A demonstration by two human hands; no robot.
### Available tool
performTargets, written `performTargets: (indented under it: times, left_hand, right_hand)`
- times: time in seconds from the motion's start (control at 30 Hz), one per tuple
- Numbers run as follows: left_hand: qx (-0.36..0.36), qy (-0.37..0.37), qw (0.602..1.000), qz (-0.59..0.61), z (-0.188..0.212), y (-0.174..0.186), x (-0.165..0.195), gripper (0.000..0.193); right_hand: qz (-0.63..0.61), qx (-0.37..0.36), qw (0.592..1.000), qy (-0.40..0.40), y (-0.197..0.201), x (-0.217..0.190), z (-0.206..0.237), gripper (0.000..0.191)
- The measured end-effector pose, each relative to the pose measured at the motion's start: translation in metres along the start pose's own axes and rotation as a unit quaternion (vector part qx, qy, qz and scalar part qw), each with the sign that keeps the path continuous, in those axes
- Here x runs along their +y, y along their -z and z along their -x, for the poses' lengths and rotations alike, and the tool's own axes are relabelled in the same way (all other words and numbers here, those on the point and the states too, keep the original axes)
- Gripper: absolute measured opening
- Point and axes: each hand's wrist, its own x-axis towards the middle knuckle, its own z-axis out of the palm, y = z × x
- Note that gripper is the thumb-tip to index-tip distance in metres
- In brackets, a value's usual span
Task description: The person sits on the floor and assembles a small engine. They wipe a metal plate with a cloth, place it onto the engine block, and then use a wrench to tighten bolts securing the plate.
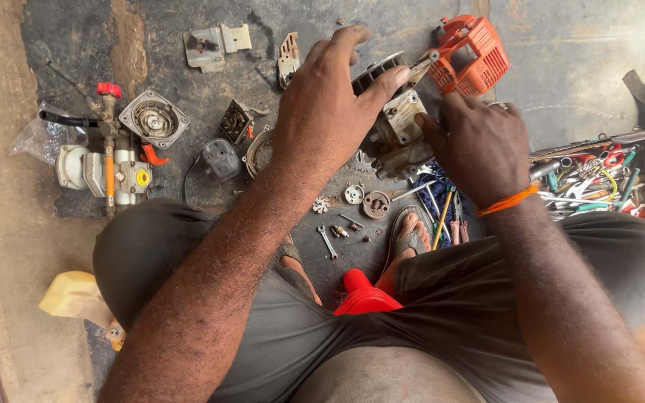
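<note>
Far left on the floor [54,45]: pump assembly [106,168], round starter housing [152,119]. Centre: left hand [322,112], grip closed over the top of the engine block [397,127], held above the floor. Right hand [479,145] pinches the block's side. Orange cover [472,52] beyond; toolbox [599,175] far right.

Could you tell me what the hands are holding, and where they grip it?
Both hold a small engine block: left hand over its top, right hand on its side.
</note>
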Motion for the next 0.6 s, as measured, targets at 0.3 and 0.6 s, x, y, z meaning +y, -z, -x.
performTargets:
  times: [0.3,0.6]
  left_hand:
    - [-0.003,0.013,1.0,-0.004,0.001,-0.002,-0.005,0.069]
    - [0.012,-0.005,1.0,0.003,0.003,-0.001,-0.003,0.07]
  right_hand:
    - [0.035,0.074,0.995,0.066,-0.005,0.0,0.002,0.031]
    - [0.006,0.0,1.0,0.003,0.002,-0.004,0.0,0.04]
